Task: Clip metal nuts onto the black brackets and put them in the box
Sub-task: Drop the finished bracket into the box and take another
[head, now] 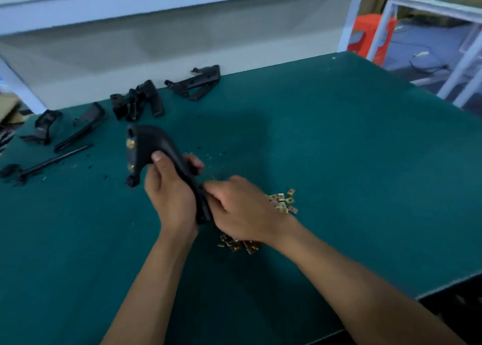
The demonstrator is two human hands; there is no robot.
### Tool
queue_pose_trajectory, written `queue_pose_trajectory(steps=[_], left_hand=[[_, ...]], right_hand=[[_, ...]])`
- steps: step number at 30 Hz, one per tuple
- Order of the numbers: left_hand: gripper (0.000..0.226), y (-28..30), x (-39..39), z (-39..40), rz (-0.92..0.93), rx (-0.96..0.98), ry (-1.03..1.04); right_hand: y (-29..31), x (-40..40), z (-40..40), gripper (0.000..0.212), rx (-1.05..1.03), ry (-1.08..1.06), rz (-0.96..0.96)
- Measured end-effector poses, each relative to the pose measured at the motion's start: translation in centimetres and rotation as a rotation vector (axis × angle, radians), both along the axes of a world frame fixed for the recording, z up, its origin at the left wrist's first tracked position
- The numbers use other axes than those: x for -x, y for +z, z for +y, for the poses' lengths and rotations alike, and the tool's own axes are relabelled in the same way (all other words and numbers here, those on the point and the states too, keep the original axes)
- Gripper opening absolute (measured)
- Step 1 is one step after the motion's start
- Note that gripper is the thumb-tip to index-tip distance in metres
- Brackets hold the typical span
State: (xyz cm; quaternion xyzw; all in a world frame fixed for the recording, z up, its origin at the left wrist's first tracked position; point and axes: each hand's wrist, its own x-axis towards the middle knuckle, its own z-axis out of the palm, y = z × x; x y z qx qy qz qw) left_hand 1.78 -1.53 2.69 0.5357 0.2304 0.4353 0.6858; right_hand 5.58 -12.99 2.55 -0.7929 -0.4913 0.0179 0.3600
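I hold a curved black bracket [154, 143] above the green table [339, 162]. My left hand [169, 193] is wrapped around its middle, thumb on top. My right hand [240, 209] pinches the bracket's lower end; whether a nut sits under the fingers is hidden. Two brass-coloured nuts [130, 143] are clipped on the bracket's upper edge. A pile of loose metal nuts [283, 201] lies on the table under and behind my right wrist, with more nuts [238, 244] showing below it.
Several more black brackets [138, 102] lie at the back left of the table, one [195, 82] by the wall and long thin ones [75, 133] further left. A cardboard corner [9, 107] shows at the far left. The table's right edge [430, 91] drops to the floor.
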Motion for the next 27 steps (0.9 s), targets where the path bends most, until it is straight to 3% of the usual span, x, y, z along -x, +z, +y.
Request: queue_pose_trajectory(steps=[3, 5, 8, 13, 18, 20, 23, 27], left_hand=[[0.036, 0.8, 0.4, -0.7, -0.026, 0.123, -0.011], [0.031, 1.2, 0.7, -2.1, -0.008, 0.077, -0.089], [0.028, 1.3, 0.4, -5.5, 0.037, -0.074, -0.312], [0.017, 0.7, -0.5, -14.7, 0.18, -0.335, -0.759], [0.03, -0.1, 0.0, -26.4, 0.12, -0.437, -1.099], [0.026, -0.9, 0.9, -30.3, 0.11, -0.469, -1.246], [0.022, -3.0, 3.4, -35.9, 0.196, -0.668, -1.415], [0.058, -7.9, 5.8, -43.6, 0.582, -0.732, -1.707]], right_hand=[[0.9, 1.5, -1.0, 0.025, -0.307, -0.073, 0.371], [1.2, 2.3, -2.3, 0.019, -0.373, -0.085, 0.595], [0.5, 2.5, -5.8, 0.017, -0.389, -0.156, 0.624], [-0.7, 2.9, -15.4, 0.021, -0.64, -0.397, 0.754], [-2.0, 6.3, -28.4, 0.036, -0.761, -0.449, 0.83], [-2.8, 8.8, -33.8, 0.042, -0.75, -0.479, 0.831], [-5.5, 12.2, -40.3, 0.034, -0.779, -0.733, 0.891], [-10.9, 15.6, -44.3, 0.019, -0.917, -1.161, 0.997]])
